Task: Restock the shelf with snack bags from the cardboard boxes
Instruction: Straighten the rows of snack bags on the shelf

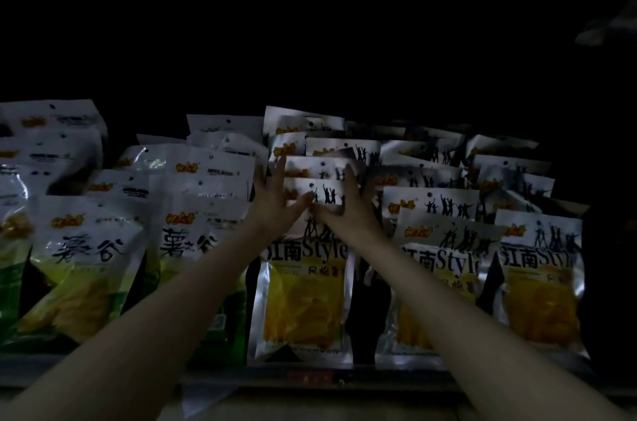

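Silver foil everywhere, lighting very poor. Nearest to me: shelf lip (241, 377), with a price strip I can't read. No cardboard boxes in view, so can't say how much stock is left to load.

Front row next: yellow-panel bags (303, 296) standing upright at the lip, three columns of them on the right side. Left side holds the green-panel bags (82, 269), two columns visible plus a partial one at the edge, leaning back a bit.

Both forearms reach in over the front row. Left hand (272, 199) has fingers spread straight, pressing the left edge of the middle stack of yellow-panel bags. Right hand (344, 203) has fingers extended up along the right edge of the same stack, thumb tucked toward the front face. Neither hand is curled round a bag; they bracket the stack between them, palms inward. Thumbs nearly meet at the bag's header.

Further back: rows run several deep in every column, headers overlapping. Rear of shelf is black, can't see the back wall or any shelf above.

Judgement: this shelf level looks close to full. Current step reads as squaring up or pushing back the middle column, not placing fresh stock. Remaining: tidy the rear headers, which sit uneven. Anything beyond this level, unknown.
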